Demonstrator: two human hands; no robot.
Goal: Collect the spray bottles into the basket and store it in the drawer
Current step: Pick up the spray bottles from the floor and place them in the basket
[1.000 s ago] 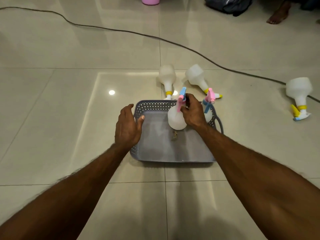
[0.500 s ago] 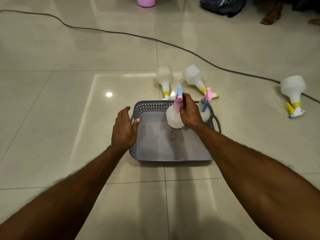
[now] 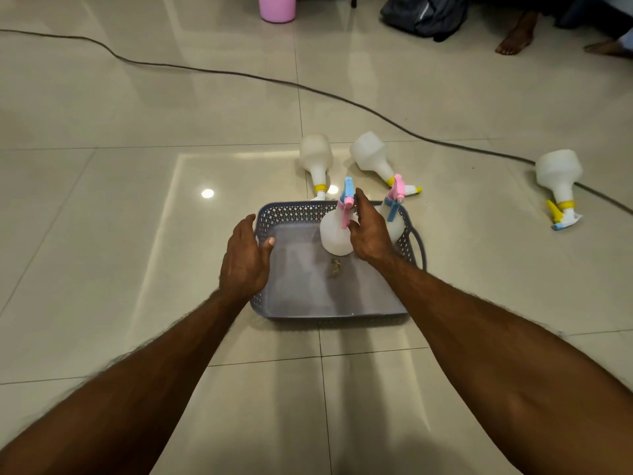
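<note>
Spray bottles are the objects to collect, and the head view shows five of them. Two stand upright in the far right corner of the basket: the bottle with the blue head and, behind the right hand, the bottle with the pink head. The right hand sits against the right side of the blue-headed bottle with fingers extended and relaxed; they appear to be off the bottle or only brushing it, though the view does not settle this. The left hand rests on the left rim of the basket, fingers straight, thumb over the edge, steadying it without a clenched grasp. Three bottles lie on their sides on the floor. The first lying bottle and the second lying bottle are just beyond the far rim, long axes running away from the person, spray heads toward the basket. The third lying bottle lies well apart to the right, near the cable. The right hand is nearer to all three; the second lying bottle is straight ahead of it, neck first. The drawer is not in view.
</note>
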